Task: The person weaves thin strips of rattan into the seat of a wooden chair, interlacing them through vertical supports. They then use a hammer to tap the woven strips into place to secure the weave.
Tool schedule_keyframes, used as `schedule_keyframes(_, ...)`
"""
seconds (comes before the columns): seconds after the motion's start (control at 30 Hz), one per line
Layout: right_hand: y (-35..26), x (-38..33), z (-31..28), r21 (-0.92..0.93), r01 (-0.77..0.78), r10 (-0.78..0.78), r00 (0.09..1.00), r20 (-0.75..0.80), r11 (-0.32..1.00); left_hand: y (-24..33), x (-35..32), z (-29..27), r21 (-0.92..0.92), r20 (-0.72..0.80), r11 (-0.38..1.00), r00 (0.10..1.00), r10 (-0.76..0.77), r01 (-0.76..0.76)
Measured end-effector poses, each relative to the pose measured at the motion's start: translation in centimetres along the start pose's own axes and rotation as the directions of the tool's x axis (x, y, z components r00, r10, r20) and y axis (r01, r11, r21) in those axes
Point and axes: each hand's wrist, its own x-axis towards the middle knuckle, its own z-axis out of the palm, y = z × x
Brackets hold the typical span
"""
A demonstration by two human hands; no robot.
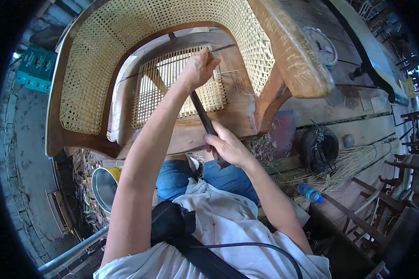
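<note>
A wooden chair with a woven cane back stands in front of me. Its seat carries a partly woven cane panel. My left hand reaches out over the far right of the panel, fingers pinched on a thin cane strand. My right hand sits at the near edge of the seat, closed on the handle end of a long dark tool that runs up toward my left hand.
A metal bowl lies at the lower left. A dark coil, a bundle of cane strips and a plastic bottle lie on the wooden floor at right. Green crates stand far left, other chair frames far right.
</note>
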Motion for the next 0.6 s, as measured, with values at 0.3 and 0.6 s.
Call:
schedule_keyframes(0.3,-0.4,5.4,-0.4,-0.338,0.097,-0.146,0.982,-0.122,0.936,0.9,0.6,-0.4,-0.027,0.108,0.998,0.993,-0.052,0.055)
schedule_keyframes(0.6,1.7,9.3,-0.6,-0.332,0.226,-0.355,0.842,-0.406,0.916,0.0,-0.5,0.2,-0.096,0.034,0.992,0.996,0.081,-0.078)
